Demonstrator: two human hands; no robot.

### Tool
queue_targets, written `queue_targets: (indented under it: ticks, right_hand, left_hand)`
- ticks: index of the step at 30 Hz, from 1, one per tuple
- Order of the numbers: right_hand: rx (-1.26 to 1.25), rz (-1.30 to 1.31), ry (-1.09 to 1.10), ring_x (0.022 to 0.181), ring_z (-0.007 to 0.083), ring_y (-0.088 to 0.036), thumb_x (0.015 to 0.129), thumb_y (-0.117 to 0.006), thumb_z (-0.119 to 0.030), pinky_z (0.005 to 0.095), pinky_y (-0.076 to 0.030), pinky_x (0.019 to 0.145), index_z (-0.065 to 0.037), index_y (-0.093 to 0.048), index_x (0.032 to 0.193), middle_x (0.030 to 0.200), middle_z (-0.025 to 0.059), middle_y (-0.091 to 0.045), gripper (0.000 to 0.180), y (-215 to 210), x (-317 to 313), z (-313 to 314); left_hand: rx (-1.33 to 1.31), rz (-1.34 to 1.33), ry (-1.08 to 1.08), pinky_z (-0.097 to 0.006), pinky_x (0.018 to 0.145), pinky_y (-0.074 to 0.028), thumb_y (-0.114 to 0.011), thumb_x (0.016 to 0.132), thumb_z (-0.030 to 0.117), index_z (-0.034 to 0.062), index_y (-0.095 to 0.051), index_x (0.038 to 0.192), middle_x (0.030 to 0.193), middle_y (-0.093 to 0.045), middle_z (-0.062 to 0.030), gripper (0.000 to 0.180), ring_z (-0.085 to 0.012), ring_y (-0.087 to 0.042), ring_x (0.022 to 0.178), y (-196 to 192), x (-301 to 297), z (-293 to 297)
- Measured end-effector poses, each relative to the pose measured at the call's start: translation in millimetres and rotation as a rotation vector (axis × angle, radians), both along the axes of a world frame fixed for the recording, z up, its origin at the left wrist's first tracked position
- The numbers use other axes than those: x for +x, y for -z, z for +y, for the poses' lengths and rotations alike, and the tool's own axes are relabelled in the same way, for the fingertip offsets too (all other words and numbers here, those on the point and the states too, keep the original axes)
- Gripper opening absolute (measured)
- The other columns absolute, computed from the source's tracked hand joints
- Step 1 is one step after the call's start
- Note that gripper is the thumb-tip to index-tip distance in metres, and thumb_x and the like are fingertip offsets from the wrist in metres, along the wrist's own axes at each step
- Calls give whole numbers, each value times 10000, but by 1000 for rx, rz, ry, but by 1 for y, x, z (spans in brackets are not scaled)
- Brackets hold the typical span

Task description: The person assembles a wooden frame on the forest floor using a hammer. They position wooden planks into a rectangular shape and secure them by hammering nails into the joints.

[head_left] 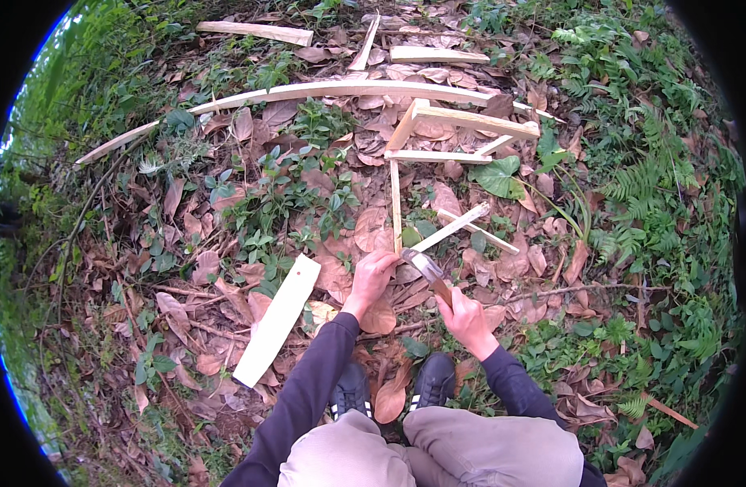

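On leaf-littered forest ground (227, 243) among ferns, the left hand (371, 274) grips a thin wooden strip (448, 231); the right hand (464, 315) clasps a machete (428, 269) touching it. A flat board (277, 318) lies nearby.

Flat plank (275, 320), long pole (308, 91), dry leaves (373, 231)

Outdoor woodland patch, no bldg: ground (227, 268) w/ dry brown leaves (373, 227), ferns (649, 178), weeds, split pale wood slats (275, 321) scattered about.
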State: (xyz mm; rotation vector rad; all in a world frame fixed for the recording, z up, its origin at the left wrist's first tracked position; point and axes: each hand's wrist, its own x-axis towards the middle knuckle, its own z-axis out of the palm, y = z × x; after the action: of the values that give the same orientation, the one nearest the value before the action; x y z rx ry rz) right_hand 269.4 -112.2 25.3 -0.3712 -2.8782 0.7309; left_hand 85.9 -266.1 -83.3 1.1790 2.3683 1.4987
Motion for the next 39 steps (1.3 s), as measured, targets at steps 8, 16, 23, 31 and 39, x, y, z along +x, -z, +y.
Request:
queue_targets:
  ticks: [8,16,23,31,39]
  right_hand:
    - [-14,-13,2,621,390,-672,973,-672,-217,451,-539,523,41,-551,1034,706,214,-657,292,0,2,0]
    - [-34,8,15,644,383,-682,975,-669,-221,449,-543,525,43,-565,1049,717,212,-659,293,0,4,0]
    - [-38,-76,22,645,398,-676,976,-665,-194,455,-545,537,24,-559,1022,717,211,-656,247,5,18,-1]
    - [-129,-50,48,655,433,-663,968,-674,-183,482,-528,543,44,-566,1066,745,244,-659,270,-8,5,0]
    - [-201,-50,223,790,400,-666,924,-734,-227,455,-532,668,36,-630,1038,857,222,-683,305,11,-34,12]
  left_hand:
    - [-14,12,-5,-389,793,-571,-733,820,31,48,-731,981,953,-728,-94,162,-300,-701,892,-3,0,1]
    - [18,3,-20,-383,774,-576,-738,814,36,46,-721,953,950,-732,-86,139,-292,-710,874,-2,-1,2]
    - [8,7,-26,-380,769,-578,-749,816,48,50,-743,967,948,-741,-86,151,-287,-712,861,0,-2,3]
    - [11,-10,-32,-376,766,-578,-753,812,41,48,-747,964,938,-743,-85,153,-284,-714,855,-2,-1,0]
    - [-23,-45,19,-388,748,-572,-755,842,85,45,-746,969,917,-723,-101,133,-300,-705,837,-14,-5,0]
